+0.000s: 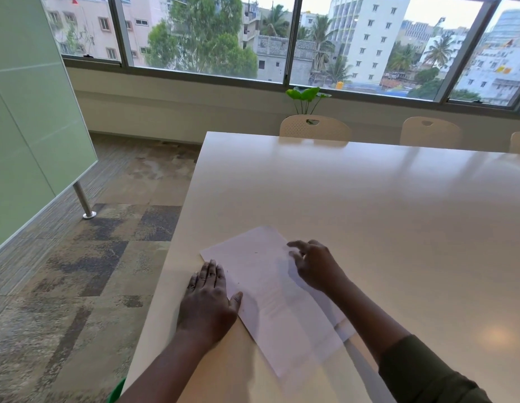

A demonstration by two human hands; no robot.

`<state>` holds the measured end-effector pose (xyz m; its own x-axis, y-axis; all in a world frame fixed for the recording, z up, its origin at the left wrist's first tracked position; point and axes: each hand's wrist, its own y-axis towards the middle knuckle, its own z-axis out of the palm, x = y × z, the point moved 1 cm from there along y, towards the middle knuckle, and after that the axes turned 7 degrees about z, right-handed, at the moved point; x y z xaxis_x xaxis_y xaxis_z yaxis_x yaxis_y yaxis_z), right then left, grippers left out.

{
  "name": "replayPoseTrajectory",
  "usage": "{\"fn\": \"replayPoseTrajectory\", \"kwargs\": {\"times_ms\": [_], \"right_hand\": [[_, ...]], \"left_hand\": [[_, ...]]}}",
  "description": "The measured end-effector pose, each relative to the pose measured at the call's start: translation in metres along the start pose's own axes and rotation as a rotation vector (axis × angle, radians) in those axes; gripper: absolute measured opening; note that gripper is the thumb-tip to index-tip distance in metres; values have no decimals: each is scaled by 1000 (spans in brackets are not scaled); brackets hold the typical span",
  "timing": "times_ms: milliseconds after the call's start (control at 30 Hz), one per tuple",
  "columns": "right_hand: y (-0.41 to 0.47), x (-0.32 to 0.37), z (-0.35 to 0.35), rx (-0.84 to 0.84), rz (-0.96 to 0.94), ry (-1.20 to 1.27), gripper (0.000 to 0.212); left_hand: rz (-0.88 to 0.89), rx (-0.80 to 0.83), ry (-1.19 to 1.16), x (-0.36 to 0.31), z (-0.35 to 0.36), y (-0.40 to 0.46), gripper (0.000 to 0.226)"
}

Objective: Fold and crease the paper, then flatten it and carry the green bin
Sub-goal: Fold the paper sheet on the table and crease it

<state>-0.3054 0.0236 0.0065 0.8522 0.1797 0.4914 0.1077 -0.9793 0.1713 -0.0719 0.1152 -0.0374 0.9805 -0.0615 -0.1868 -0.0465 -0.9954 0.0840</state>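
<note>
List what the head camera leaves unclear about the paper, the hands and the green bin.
- Paper: its right edge is hidden under the right hand and forearm; any fold there cannot be confirmed.
- Print on the paper: too faint and blurred to read.
- Right hand: motion-blurred fingers, contact with the paper unclear.
- Green bin: only a green sliver shows, cut off by the bottom edge and the table.

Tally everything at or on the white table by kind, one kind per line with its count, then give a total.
Table: 1
Paper: 1
Hands: 2, left hand and right hand
Chairs: 3, at the far edge
Potted plant: 1
Total: 8
</note>
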Motion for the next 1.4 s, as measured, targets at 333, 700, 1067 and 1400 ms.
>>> {"fn": "replayPoseTrajectory", "kwargs": {"times_ms": [333,700,1067,1400], "right_hand": [[-22,-3,-4,-133,53,162,16],[-34,-5,16,-132,-72,6,10],[-7,-2,17,-43,-84,-103,16],[-2,-1,9,-67,-44,-169,15]], "left_hand": [[2,24,-7,0,0,-1,89],[20,51,0,3,4,-1,88],[17,70,23,3,4,1,87],[17,74,18,2,4,2,87]]}}
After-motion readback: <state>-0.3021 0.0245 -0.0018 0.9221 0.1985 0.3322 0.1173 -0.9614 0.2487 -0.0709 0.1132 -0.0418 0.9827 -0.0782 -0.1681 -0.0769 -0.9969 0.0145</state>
